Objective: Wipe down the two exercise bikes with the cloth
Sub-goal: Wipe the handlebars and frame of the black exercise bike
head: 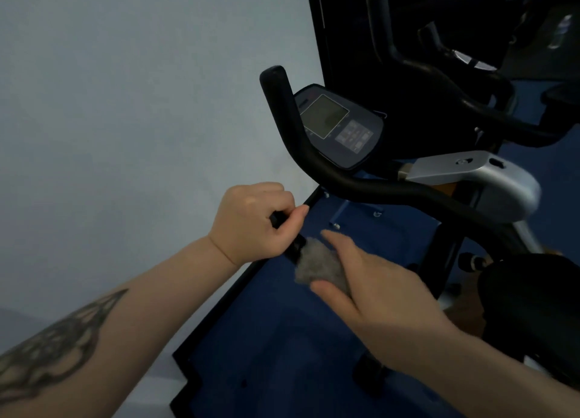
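The near exercise bike has a black curved handlebar (370, 188), a grey console (339, 125) with a screen, and a silver bracket (477, 174). My left hand (254, 219) grips a short black handle end (295, 248) near the wall. My right hand (370, 279) holds a grey cloth (320, 267) between thumb and fingers, pressed against that black handle end. A second bike's black handlebars (439, 72) show at the upper right. The black saddle (530, 295) sits at the right edge.
A pale wall (141, 103) fills the left side. Blue floor (282, 339) with a black baseboard edge (219, 317) lies below the bike. A dark panel (345, 25) stands behind the console.
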`<state>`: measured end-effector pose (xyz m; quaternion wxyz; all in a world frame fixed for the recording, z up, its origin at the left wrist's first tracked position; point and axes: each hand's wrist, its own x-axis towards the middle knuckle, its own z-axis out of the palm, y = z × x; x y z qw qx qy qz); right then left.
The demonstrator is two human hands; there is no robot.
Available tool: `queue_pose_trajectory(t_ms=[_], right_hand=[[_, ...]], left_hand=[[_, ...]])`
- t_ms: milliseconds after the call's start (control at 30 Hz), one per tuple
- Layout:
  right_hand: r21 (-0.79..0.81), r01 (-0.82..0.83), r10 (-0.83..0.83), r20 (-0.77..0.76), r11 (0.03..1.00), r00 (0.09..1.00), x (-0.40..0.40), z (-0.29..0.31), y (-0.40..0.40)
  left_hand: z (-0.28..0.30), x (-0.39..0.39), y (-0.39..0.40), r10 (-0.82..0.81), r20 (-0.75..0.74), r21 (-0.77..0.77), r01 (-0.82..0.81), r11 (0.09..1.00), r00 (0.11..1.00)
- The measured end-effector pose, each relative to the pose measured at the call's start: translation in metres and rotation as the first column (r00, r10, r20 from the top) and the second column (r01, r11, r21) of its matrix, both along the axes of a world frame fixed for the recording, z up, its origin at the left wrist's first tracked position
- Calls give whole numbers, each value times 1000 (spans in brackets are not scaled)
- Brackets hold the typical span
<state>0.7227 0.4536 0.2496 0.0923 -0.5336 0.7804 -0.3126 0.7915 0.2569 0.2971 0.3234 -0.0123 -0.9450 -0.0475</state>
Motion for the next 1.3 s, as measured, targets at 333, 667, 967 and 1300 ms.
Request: queue_pose_trajectory(t_ms=[333,667,967,1300], right_hand=[[26,65,-61,-144,998,988,4,-4,4],[-22,59,-63,-220,998,973,3,-9,10],[46,105,-93,-216,993,972,11,3,-16],[75,69,-48,-253,995,966,8,-2,2]], left_hand=[[-3,3,0,8,-25,139,-4,990,1000],[-3,1,-3,2,-25,79,0,997,1000],[-6,0,-2,20,-66,50,-17,999,998],[-7,1,-1,20,-65,57,-16,998,998]])
